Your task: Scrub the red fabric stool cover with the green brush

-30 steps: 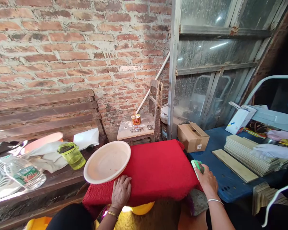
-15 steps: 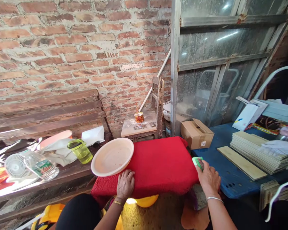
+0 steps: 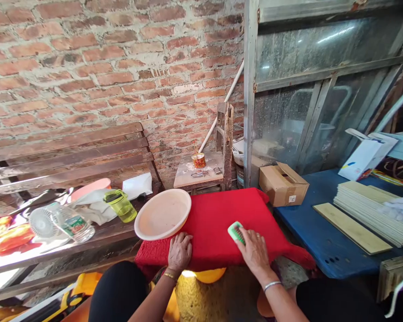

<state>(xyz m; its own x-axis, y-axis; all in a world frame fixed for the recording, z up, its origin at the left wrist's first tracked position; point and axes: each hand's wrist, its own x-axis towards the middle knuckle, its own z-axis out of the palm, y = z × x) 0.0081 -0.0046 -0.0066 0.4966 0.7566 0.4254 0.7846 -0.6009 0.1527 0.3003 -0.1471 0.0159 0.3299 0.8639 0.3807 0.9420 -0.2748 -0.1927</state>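
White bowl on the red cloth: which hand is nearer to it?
Left. The left hand rests just below the bowl; the right hand, holding the brush, is farther right.

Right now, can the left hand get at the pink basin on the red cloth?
Probably yes: the left hand rests flat on the red cloth just below the basin, with nothing between.

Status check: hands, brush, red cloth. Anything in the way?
Left hand flat on red cloth, near edge. Right hand gripping green brush on the cloth. Cream plate sits at cloth's left corner, beside left hand.
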